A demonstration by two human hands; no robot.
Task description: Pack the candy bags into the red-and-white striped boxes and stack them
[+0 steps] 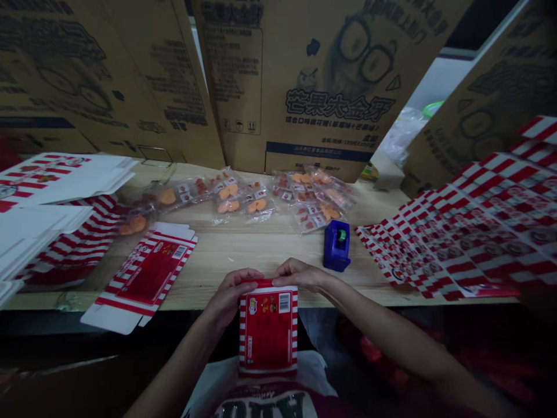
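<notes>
A red-and-white striped box point(268, 334) with a barcode stands against my lap at the table's front edge. My left hand point(232, 292) grips its top left corner, thumb laid along the upper edge. At the top right, my right hand point(298, 275) pinches the same edge with thumb and fingers. The box's top edge looks closed between my hands. Just beyond my right hand sits a blue tape dispenser point(336, 247). To the left lies a flattened striped carton point(150, 273), its white flap hanging over the table's edge.
Clear packets of orange and red pieces point(256, 197) lie along the back of the wooden table point(209, 252). Stacked striped boxes point(470, 232) rise at right. Flat cartons point(56, 180) pile up at left. Large cardboard boxes point(278, 139) wall off the back.
</notes>
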